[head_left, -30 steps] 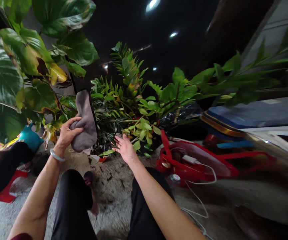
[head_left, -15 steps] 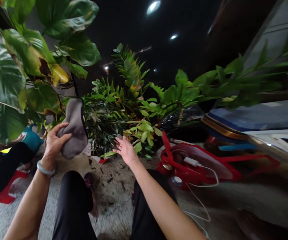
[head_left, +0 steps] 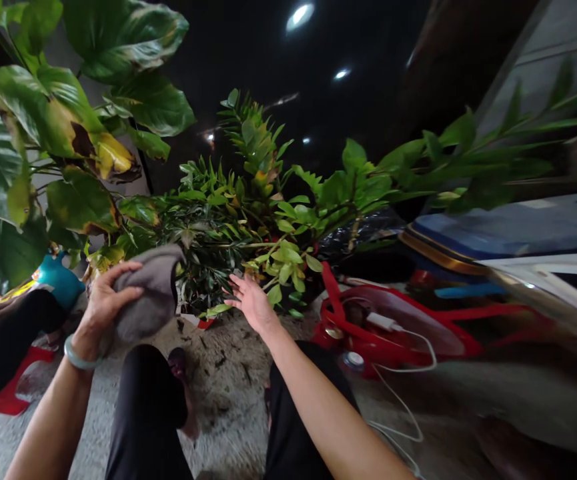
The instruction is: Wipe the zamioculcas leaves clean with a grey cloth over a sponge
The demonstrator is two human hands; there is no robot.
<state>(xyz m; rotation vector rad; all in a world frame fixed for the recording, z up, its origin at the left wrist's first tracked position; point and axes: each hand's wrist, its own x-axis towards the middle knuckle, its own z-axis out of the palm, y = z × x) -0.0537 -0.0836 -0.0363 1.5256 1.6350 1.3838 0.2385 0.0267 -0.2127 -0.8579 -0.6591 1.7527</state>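
Note:
My left hand (head_left: 111,300), with a pale bangle at the wrist, pinches a soft grey insole-shaped fabric piece (head_left: 148,293) between thumb and fingers. The piece has a dark edge, and its upper end flops over to the right. In the middle, my right hand (head_left: 253,303) is held palm up with its fingers apart and nothing visible in it. It is in front of the green potted plants (head_left: 288,257), apart from the fabric piece; whether the fingertips touch leaves I cannot tell.
Large-leaved foliage (head_left: 78,200) hangs at upper left. A red bag (head_left: 358,340) with a white charger and cable (head_left: 385,323) sits at right, beside a blue-lidded box (head_left: 518,227). Another person's leg (head_left: 18,333) and a red stool (head_left: 23,387) are at left.
The grey fabric piece was upright and has bent over to the right as my left hand tilted and moved slightly left and down. My right hand has hardly moved.

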